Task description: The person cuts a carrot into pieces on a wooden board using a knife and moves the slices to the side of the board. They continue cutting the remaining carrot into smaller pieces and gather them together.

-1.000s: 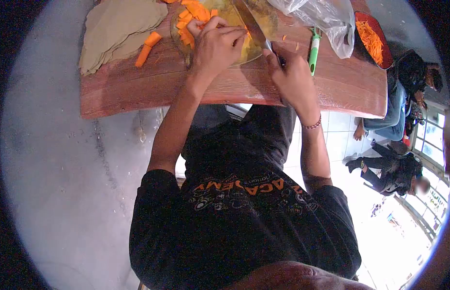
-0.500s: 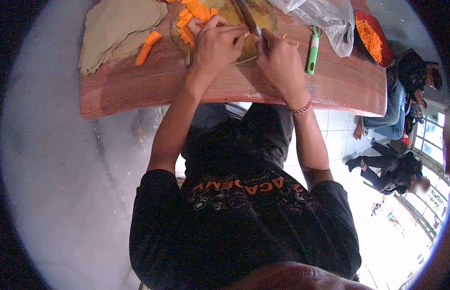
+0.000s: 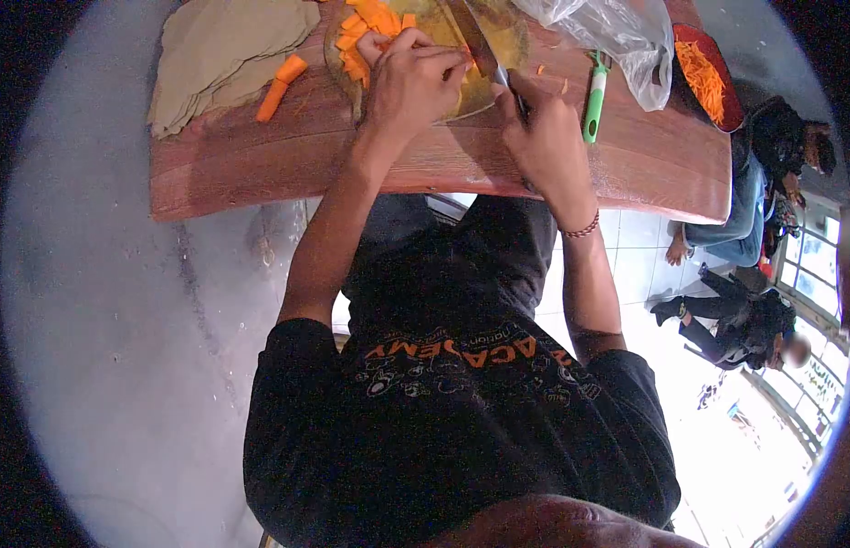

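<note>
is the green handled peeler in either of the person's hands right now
No, the green-handled peeler lies on the wooden table, apart from the right hand, which grips the knife.

On the wooden table (image 3: 261, 169) lie one knife (image 3: 480, 46), one green-handled peeler (image 3: 593, 96), one clear plastic bag (image 3: 608, 32), one round cutting board (image 3: 484, 87) and one red dish of shredded carrot (image 3: 708, 73). Two carrot sticks (image 3: 279, 82) lie loose at the table's left end. The cut carrot chunks (image 3: 366, 27) on the board are heaped too close to count.

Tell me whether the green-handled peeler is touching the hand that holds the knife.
Apart. The head view shows bare wooden table between the peeler and the right hand gripping the knife.
</note>
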`<action>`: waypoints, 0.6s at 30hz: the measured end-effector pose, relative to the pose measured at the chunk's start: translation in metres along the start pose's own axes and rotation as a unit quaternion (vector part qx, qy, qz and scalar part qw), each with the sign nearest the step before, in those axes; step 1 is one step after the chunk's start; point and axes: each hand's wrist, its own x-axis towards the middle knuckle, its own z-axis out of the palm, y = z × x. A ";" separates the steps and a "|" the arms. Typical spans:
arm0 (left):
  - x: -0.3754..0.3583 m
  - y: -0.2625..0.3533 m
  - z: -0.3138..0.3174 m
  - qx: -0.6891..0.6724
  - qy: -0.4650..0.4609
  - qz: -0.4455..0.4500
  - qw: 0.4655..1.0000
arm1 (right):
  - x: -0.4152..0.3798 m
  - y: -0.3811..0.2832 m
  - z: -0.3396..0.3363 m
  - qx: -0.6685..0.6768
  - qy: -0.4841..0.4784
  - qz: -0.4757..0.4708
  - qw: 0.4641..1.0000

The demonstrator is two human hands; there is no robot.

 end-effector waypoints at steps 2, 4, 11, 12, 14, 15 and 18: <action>0.000 -0.001 0.001 -0.008 -0.002 0.000 1.000 | -0.002 -0.004 0.001 -0.018 -0.008 0.003 1.000; 0.001 -0.001 0.000 -0.015 -0.003 0.001 1.000 | 0.000 -0.007 0.004 -0.036 -0.016 0.006 0.999; 0.002 0.001 -0.002 -0.008 -0.011 0.000 1.000 | 0.033 0.001 0.015 -0.047 -0.036 0.013 0.998; 0.002 0.002 -0.003 -0.013 -0.010 -0.003 1.000 | 0.035 0.005 0.014 -0.056 -0.037 -0.002 0.998; 0.002 0.003 -0.005 -0.006 -0.008 -0.002 1.000 | 0.031 0.007 0.009 -0.039 -0.014 -0.009 0.999; 0.001 0.003 -0.005 -0.001 -0.006 -0.003 1.000 | 0.028 0.008 0.006 -0.024 0.006 -0.015 1.000; 0.000 0.003 -0.003 0.003 0.004 -0.006 1.000 | 0.016 0.008 0.001 0.008 0.009 -0.028 1.000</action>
